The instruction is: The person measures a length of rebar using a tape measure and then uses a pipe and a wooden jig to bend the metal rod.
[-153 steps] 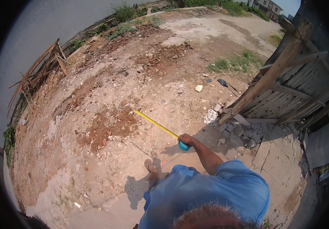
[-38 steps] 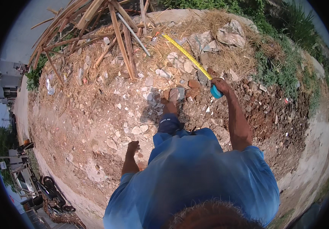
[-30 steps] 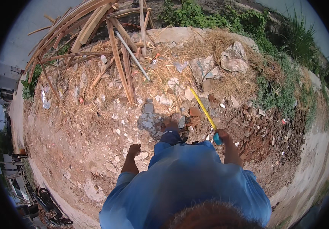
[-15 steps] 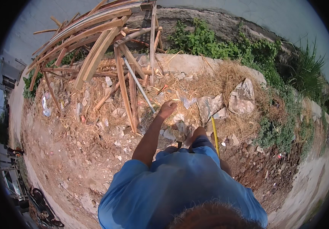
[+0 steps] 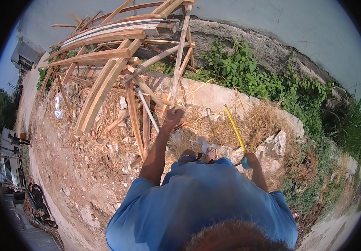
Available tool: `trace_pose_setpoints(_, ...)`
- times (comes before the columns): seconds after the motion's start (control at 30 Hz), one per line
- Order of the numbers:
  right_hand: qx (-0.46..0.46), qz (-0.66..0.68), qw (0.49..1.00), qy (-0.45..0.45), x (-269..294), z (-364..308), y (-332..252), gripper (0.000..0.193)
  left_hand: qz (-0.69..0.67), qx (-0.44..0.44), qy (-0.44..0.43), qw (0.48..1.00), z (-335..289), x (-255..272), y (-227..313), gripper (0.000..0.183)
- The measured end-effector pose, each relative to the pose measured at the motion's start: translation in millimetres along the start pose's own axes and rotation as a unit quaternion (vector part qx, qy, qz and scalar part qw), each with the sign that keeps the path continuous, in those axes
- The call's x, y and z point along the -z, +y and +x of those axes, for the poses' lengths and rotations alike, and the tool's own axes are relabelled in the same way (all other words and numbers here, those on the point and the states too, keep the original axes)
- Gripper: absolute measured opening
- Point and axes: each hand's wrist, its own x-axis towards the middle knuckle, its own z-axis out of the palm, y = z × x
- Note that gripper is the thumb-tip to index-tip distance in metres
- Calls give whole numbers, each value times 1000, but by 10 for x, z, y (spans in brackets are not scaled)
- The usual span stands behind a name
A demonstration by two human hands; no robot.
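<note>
My right hand (image 5: 253, 160) is closed round the teal case of a tape measure (image 5: 245, 163). Its yellow blade (image 5: 234, 126) sticks out stiffly, slanting away and to the left over dry straw, with its free end in the air. My left hand (image 5: 174, 116) is stretched forward, fingers curled, at the foot of a thin wooden pole (image 5: 179, 62); whether it grips the pole or anything else is hidden. Close to it stand a grey pipe (image 5: 148, 109) and a leaning wooden post (image 5: 134, 119).
A stack of timber beams (image 5: 101, 56) rests on a rough frame at the left. Behind runs a concrete ledge (image 5: 218, 95) with green plants (image 5: 239, 62) and a pale wall (image 5: 289, 27). Rubble and straw cover the ground (image 5: 76, 159). A motorcycle (image 5: 40, 205) stands far left.
My right hand has come into view with the tape measure, its blade raised from hanging low to pointing forward. My left hand has moved farther forward, to the pole's foot; I am nearer the timber.
</note>
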Motion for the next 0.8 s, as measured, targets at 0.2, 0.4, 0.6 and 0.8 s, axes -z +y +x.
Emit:
trace_pose_setpoints(0.2,-163,329,929,42,1368,2503,-1914,23,-196,-15,108,974,626,174,712,28)
trace_pose_setpoints(0.4,-147,474,867,-45,1944,3582,-3028,27,-237,-32,116,964,1579,200,1396,36)
trace_pose_setpoints(0.6,-181,440,872,-117,2263,4817,-2888,26,-220,-88,122,964,2807,102,2273,46)
trace_pose_setpoints(0.8,-255,385,881,-103,2786,6113,-2523,25,-372,-39,164,913,3615,-92,2748,54)
